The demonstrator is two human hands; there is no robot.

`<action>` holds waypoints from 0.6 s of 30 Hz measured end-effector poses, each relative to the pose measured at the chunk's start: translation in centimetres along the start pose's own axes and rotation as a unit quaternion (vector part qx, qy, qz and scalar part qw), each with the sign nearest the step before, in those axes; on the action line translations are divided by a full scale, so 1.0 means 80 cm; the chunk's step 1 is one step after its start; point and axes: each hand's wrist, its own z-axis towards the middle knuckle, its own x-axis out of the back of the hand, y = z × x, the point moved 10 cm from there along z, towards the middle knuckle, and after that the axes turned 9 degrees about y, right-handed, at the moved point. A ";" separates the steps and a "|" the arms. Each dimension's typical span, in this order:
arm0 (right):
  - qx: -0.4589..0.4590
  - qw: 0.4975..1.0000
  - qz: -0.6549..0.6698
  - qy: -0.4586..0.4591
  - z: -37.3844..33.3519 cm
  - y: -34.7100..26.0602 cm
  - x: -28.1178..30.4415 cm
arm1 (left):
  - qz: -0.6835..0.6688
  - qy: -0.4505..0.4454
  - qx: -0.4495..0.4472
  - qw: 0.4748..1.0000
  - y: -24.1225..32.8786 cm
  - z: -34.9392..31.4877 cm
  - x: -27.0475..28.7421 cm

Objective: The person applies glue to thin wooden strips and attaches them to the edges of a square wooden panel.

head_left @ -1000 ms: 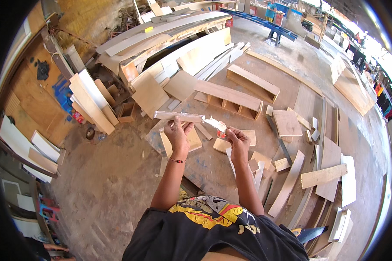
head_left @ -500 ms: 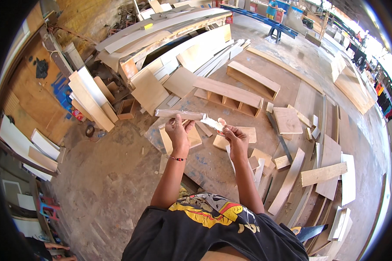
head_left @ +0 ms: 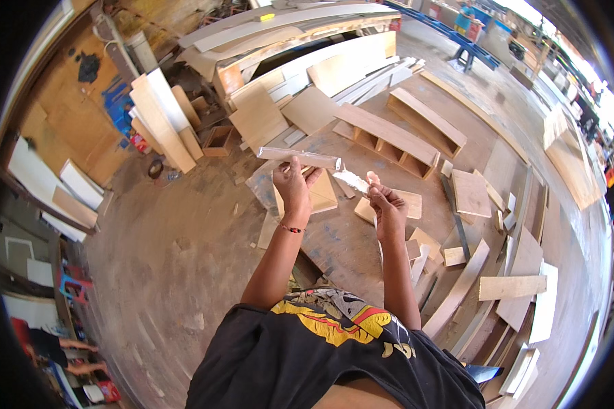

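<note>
Head view, nearest first: your black shirt (head_left: 245,347), then both hands raised. Your left hand (head_left: 293,189) pinches a narrow brown strip (head_left: 280,155) around mid-length; its long axis runs left to right, right end slightly nearer you. Your right hand (head_left: 389,214) pinches a small white-smeared piece (head_left: 351,180) between thumb and fingers, just beside that right end; touching or apart, can't tell. Left fingertips partly hidden by the strip; the piece's near end is lost in your right grip, its kind unclear. Farther: wooden shelf box (head_left: 389,132). Far right: tiny person (head_left: 465,18), details unreadable.
</note>
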 end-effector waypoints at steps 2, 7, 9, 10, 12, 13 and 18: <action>0.008 1.000 0.020 -0.010 -0.002 -0.001 -0.015 | 0.008 0.019 -0.024 0.999 0.019 -0.001 0.013; 0.059 0.996 -0.044 -0.046 -0.016 0.001 -0.063 | -0.004 0.066 -0.087 0.994 0.062 -0.010 0.067; 0.070 0.991 -0.089 -0.066 -0.029 0.006 -0.094 | -0.014 0.075 -0.126 0.989 0.093 -0.015 0.083; 0.066 0.988 -0.112 -0.078 -0.038 0.012 -0.104 | -0.013 0.082 -0.138 0.987 0.105 -0.019 0.092; 0.063 0.985 -0.129 -0.095 -0.046 0.030 -0.120 | -0.018 0.107 -0.151 0.983 0.128 -0.027 0.112; 0.052 0.986 -0.110 -0.112 -0.055 0.039 -0.135 | -0.020 0.115 -0.164 0.980 0.141 -0.025 0.128; -0.004 0.980 -0.069 -0.185 -0.102 0.091 -0.198 | -0.015 0.183 -0.205 0.961 0.215 -0.033 0.221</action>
